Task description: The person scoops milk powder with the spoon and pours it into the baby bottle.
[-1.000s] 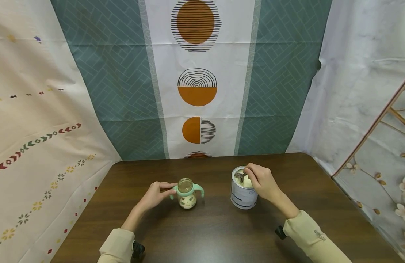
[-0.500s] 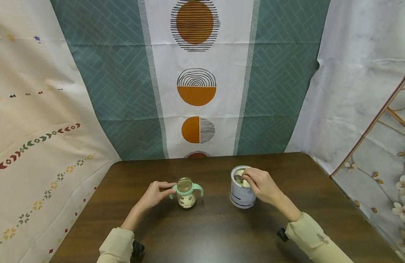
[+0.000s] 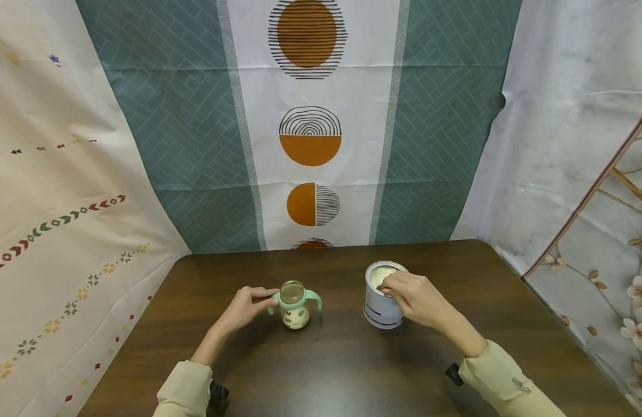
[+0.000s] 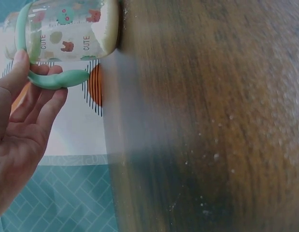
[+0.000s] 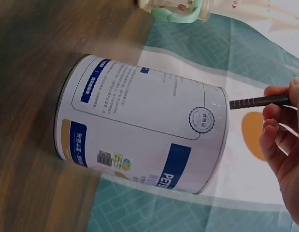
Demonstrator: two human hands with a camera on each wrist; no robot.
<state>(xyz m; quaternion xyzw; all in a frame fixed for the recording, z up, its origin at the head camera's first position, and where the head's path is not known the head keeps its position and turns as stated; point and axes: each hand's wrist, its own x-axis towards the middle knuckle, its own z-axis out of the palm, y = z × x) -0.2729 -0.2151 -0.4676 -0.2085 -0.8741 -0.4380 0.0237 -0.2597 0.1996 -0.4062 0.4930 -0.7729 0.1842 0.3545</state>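
Note:
A clear baby bottle (image 3: 296, 316) with a green collar and two green handles stands uncapped on the table. Pale powder lies in its lower part. My left hand (image 3: 248, 307) pinches the bottle's left handle (image 4: 57, 79) between thumb and fingers. To the right stands a white can (image 3: 381, 311), lidless, with pale powder (image 3: 380, 275) inside. At its right rim my right hand (image 3: 417, 298) holds a spoon by its dark ridged handle (image 5: 258, 101), which reaches over the rim. The spoon's bowl is hidden from view.
Both containers stand on a dark brown wooden table (image 3: 326, 365). Behind it hangs a green and white patterned cloth (image 3: 310, 174). A light cloth (image 3: 91, 243) borders the left side, and a floral cloth (image 3: 602, 278) the right.
My right hand has dropped slightly, bringing the spoon from the powder's left side toward the near rim; its bowl is now out of sight. The left hand and bottle stay put.

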